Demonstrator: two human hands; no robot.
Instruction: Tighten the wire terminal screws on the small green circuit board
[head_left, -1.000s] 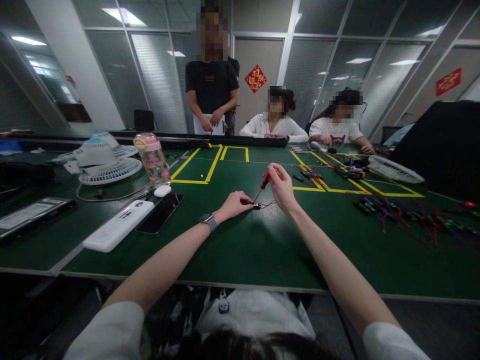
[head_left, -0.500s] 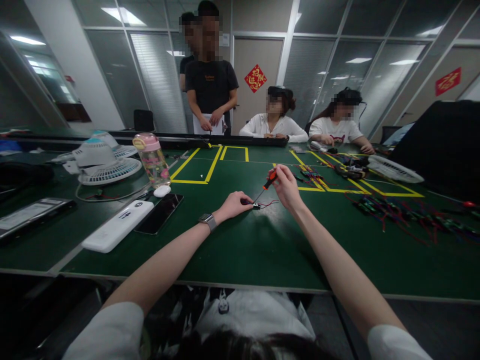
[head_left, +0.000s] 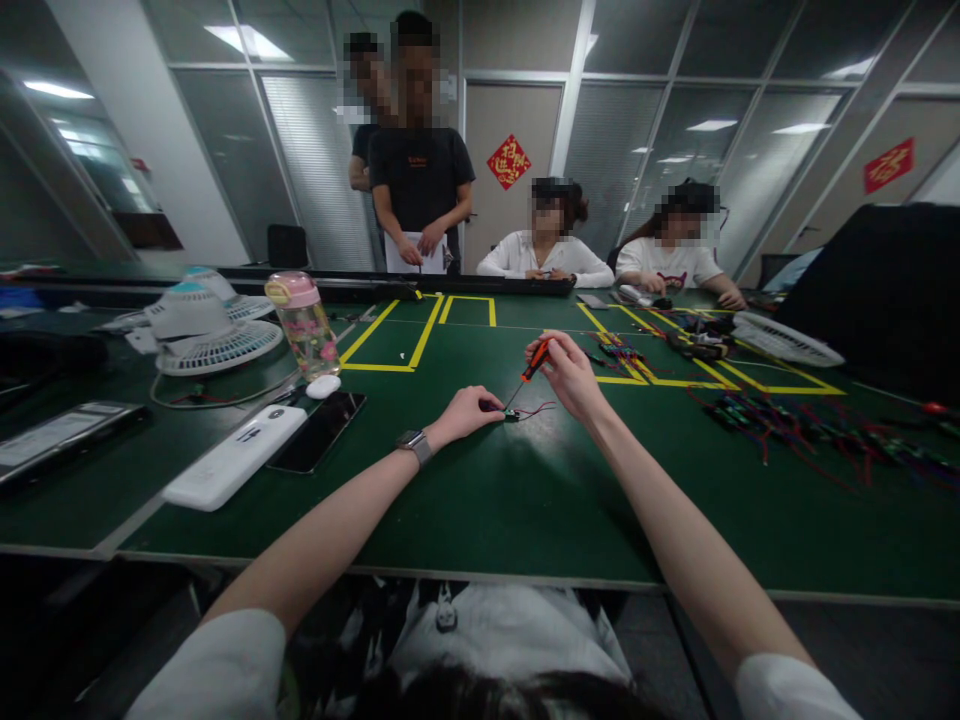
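My right hand grips a screwdriver by its red and black handle, the shaft slanting down to the left. Its tip meets a small green circuit board, or ends just above it; which of the two is too small to tell. From the board's right side run thin red and dark wires. Low over the green table, my left hand pinches the board's left end between thumb and fingers. A watch is on the left wrist.
To the left lie a white power bank, a black phone and a white earbud case, near a pink-lidded bottle and white fans. Wired boards are heaped at right. Several people are across the table.
The screwdriver handle has tilted slightly to the left with my right hand. My left hand stays on the board. The whole view has shifted a little.
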